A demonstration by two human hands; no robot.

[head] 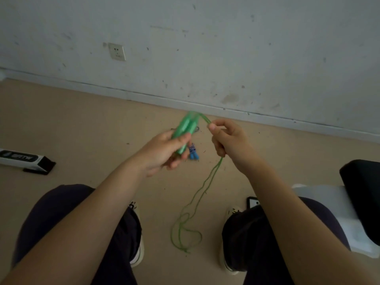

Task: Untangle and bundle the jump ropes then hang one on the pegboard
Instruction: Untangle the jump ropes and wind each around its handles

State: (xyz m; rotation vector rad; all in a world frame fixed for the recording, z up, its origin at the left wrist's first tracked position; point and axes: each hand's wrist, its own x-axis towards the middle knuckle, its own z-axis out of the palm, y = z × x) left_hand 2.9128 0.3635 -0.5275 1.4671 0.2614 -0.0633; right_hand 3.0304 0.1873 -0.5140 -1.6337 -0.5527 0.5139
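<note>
Two smooth green handles [183,130] sit gripped together in the left hand [164,153]; the right hand [228,140] pinches their thin green cord [197,202], looping onto the floor [82,124].

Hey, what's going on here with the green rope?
A seated person grips both green handles together in the left hand and pinches the green cord with the right hand. The cord hangs down to a loose tangle on the floor. A blue jump rope lies on the floor beyond the hands.
</note>
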